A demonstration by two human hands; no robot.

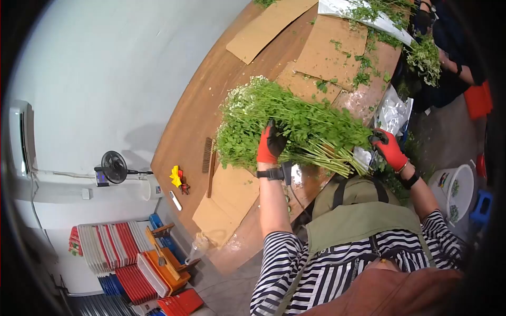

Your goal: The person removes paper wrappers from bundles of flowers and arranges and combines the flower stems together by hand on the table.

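Observation:
A big bunch of small white flowers on long green leafy stems lies across the table, flower heads to the left and cut stem ends toward my body. My left hand, in a red glove with black fingers, is closed against the near side of the bunch, its fingertips partly hidden in the leaves. At the bunch's right edge, my right hand, gloved the same way, has its fingers pinched together at a leafy stem. Just under the bunch, the bare stem ends fan out.
Cardboard sheets lie on the wooden table, with a brush, a yellow and red object and a phone-like white item. A co-worker's hand holds flowers at upper right. A white bucket stands at right.

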